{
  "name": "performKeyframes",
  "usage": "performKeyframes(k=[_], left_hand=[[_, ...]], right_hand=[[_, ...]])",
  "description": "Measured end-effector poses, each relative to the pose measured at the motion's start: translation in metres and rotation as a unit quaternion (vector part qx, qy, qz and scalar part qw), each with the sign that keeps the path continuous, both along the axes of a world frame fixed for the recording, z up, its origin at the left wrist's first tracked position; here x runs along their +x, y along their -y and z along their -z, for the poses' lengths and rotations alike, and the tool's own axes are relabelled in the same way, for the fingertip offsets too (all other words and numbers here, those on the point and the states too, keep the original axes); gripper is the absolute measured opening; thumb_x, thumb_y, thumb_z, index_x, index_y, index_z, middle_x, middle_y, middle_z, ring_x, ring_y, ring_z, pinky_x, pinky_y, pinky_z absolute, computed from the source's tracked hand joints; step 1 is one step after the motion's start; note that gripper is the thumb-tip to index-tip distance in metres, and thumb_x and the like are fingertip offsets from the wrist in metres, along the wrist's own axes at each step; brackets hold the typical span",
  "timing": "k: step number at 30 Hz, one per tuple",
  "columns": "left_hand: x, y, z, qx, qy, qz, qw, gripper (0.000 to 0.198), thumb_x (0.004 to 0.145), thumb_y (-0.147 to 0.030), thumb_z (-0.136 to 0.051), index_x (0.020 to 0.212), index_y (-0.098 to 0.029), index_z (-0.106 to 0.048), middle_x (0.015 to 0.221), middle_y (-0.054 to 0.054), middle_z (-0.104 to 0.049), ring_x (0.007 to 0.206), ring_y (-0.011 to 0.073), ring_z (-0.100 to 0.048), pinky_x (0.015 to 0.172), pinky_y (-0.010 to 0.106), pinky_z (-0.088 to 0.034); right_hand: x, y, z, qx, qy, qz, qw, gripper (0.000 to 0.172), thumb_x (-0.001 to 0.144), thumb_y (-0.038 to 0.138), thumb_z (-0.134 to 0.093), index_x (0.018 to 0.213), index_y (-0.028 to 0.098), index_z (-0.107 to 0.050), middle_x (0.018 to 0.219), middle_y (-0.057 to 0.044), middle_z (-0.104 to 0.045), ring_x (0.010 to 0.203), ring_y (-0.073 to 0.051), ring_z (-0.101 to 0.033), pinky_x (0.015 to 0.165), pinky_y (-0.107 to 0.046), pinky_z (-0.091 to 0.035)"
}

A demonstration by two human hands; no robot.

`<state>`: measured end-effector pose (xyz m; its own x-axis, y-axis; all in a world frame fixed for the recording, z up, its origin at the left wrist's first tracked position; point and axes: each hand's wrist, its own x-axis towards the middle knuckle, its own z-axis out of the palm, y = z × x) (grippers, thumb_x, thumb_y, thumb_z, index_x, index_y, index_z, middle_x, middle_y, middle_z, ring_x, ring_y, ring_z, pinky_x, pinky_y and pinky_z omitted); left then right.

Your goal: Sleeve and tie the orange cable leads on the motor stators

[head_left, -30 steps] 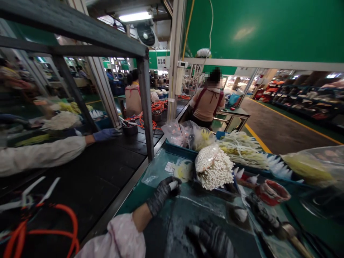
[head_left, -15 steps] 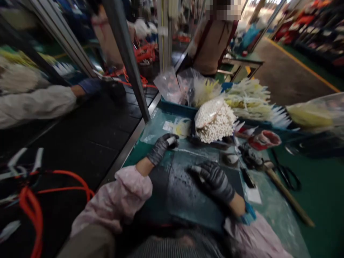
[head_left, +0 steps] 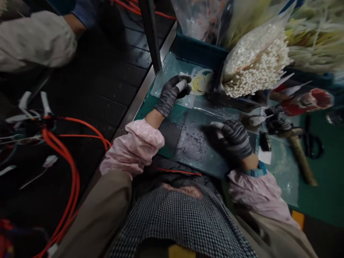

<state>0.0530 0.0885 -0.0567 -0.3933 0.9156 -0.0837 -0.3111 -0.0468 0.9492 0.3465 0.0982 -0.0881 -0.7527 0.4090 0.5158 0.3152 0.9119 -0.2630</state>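
My left hand (head_left: 176,91), in a dark grey knit glove with white tape on one finger, is loosely curled with nothing visible in it. It is at the near edge of a clear plastic bag (head_left: 168,77), beside flat yellow and white pieces (head_left: 200,83). My right hand (head_left: 235,138), gloved the same way and taped on a fingertip, hovers over the right side of a dark, worn mat (head_left: 193,141). Its fingers are slightly bent and apart, and no object shows in them. Its palm side is hidden.
A plastic-wrapped bundle of white beaded stems (head_left: 255,68) lies beyond the mat. To the right are a red cup-like container (head_left: 309,102), a wooden-handled tool (head_left: 302,157) and black scissors (head_left: 313,139). Orange hoses (head_left: 71,168) hang left. Another person's sleeve (head_left: 37,39) shows upper left.
The view has tilted down, so the table items sit higher in the picture and my checked apron shows more. Both hands keep nearly the same places over the table.
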Motion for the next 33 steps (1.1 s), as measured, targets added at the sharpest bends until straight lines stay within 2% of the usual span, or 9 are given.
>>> performKeyframes(k=[6,10,13,15,17,24,27,30,33], left_hand=[[0.001,0.043,-0.03,0.051,-0.077,0.064,0.994,0.02,0.101,-0.004,-0.062,0.093,-0.018,-0.074,0.092,-0.001,-0.075,0.075,0.0116,-0.07,0.082,0.028,-0.056],[-0.009,0.07,-0.043,0.046,-0.204,0.096,0.973,0.011,0.101,-0.019,-0.067,0.098,-0.022,-0.078,0.078,-0.002,-0.072,0.07,0.0141,-0.067,0.078,0.03,-0.054],[-0.009,0.091,-0.046,0.024,-0.247,0.201,0.948,0.02,0.1,-0.036,-0.07,0.108,-0.021,-0.08,0.073,0.0,-0.072,0.063,0.0157,-0.066,0.069,0.029,-0.052],[-0.004,0.103,-0.042,0.025,-0.257,0.327,0.909,0.027,0.098,-0.041,-0.068,0.107,-0.021,-0.082,0.075,0.002,-0.075,0.062,0.0179,-0.068,0.064,0.028,-0.051],[0.003,0.11,-0.034,0.039,-0.325,0.375,0.867,0.021,0.095,-0.037,-0.069,0.098,-0.023,-0.085,0.081,0.005,-0.079,0.071,0.021,-0.072,0.071,0.029,-0.053],[0.019,0.108,-0.007,0.055,-0.436,0.347,0.828,0.027,0.1,-0.039,-0.061,0.101,-0.03,-0.086,0.091,0.007,-0.083,0.082,0.0268,-0.075,0.077,0.032,-0.052],[0.006,0.093,-0.014,0.062,-0.481,0.314,0.816,0.022,0.094,-0.036,-0.064,0.097,-0.031,-0.086,0.084,0.006,-0.081,0.073,0.0269,-0.072,0.072,0.033,-0.051],[-0.005,0.087,-0.028,0.026,-0.52,0.305,0.798,0.019,0.089,-0.031,-0.064,0.087,-0.029,-0.084,0.075,0.006,-0.077,0.066,0.025,-0.068,0.067,0.033,-0.047],[0.004,0.098,-0.031,0.025,-0.427,0.359,0.83,0.014,0.085,-0.037,-0.078,0.075,-0.028,-0.079,0.065,0.002,-0.071,0.059,0.0215,-0.063,0.063,0.032,-0.047]], right_hand=[[0.001,0.001,-0.008,-0.071,-0.002,0.018,0.997,0.031,0.11,0.03,-0.051,0.124,0.021,-0.078,0.104,-0.01,-0.081,0.099,-0.026,-0.077,0.09,-0.044,-0.064],[0.002,0.004,-0.013,-0.096,-0.004,0.028,0.995,0.032,0.11,0.029,-0.051,0.125,0.019,-0.078,0.107,-0.008,-0.081,0.101,-0.024,-0.078,0.092,-0.044,-0.066],[0.007,0.008,-0.011,-0.107,-0.019,0.049,0.993,0.029,0.108,0.026,-0.056,0.126,0.02,-0.077,0.111,-0.007,-0.082,0.104,-0.023,-0.078,0.095,-0.042,-0.066],[0.009,0.012,-0.008,-0.104,-0.035,0.057,0.992,0.027,0.106,0.023,-0.058,0.125,0.021,-0.077,0.113,-0.007,-0.082,0.105,-0.023,-0.078,0.095,-0.041,-0.066],[0.008,0.014,-0.005,-0.077,-0.049,0.055,0.994,0.028,0.105,0.021,-0.056,0.124,0.023,-0.077,0.11,-0.007,-0.083,0.1,-0.022,-0.079,0.09,-0.038,-0.068],[0.004,0.01,-0.001,0.025,-0.106,0.025,0.994,0.045,0.102,0.009,-0.055,0.139,0.03,-0.071,0.104,-0.005,-0.083,0.09,-0.025,-0.081,0.076,-0.039,-0.071],[0.01,0.008,0.009,0.013,-0.088,0.021,0.996,0.058,0.1,0.006,-0.058,0.148,0.037,-0.064,0.106,-0.003,-0.083,0.091,-0.028,-0.083,0.076,-0.041,-0.074],[0.015,0.006,0.016,0.033,-0.094,0.013,0.995,0.054,0.102,0.009,-0.054,0.147,0.035,-0.064,0.108,-0.004,-0.084,0.09,-0.029,-0.085,0.075,-0.044,-0.075],[0.016,0.007,0.014,0.028,-0.108,0.024,0.993,0.045,0.102,0.011,-0.054,0.139,0.032,-0.069,0.109,-0.005,-0.085,0.092,-0.03,-0.085,0.075,-0.044,-0.075]])
